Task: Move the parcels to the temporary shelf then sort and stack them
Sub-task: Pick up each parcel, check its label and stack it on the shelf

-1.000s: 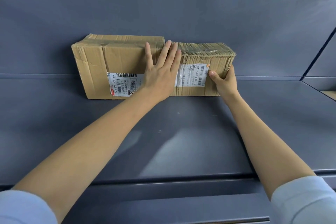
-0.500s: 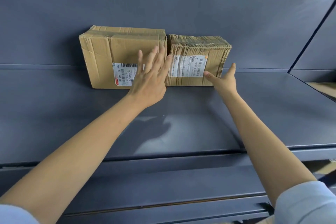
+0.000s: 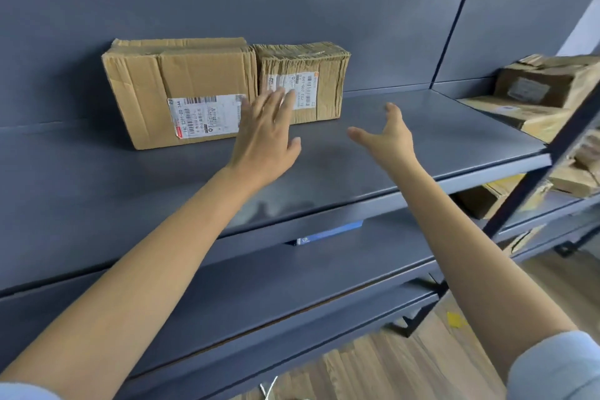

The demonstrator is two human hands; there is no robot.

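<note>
Two cardboard parcels stand side by side against the back of the dark grey shelf (image 3: 422, 127). The larger parcel (image 3: 162, 84) is on the left and has a white barcode label. The smaller, tape-wrapped parcel (image 3: 311, 75) touches its right side. My left hand (image 3: 264, 140) hovers in front of the seam between them, fingers straight, holding nothing. My right hand (image 3: 388, 136) is spread open above the bare shelf, to the right of and nearer than the smaller parcel, and holds nothing.
More cardboard parcels (image 3: 545, 88) lie stacked on the neighbouring shelf bay at the right, behind a dark upright post (image 3: 532, 185). A blue item (image 3: 328, 234) shows under the shelf. Lower shelves and a wooden floor (image 3: 406, 364) are below.
Both hands have let go of the parcels and pulled back toward me. The view has swung right and down, so the right shelf bay and floor now show.
</note>
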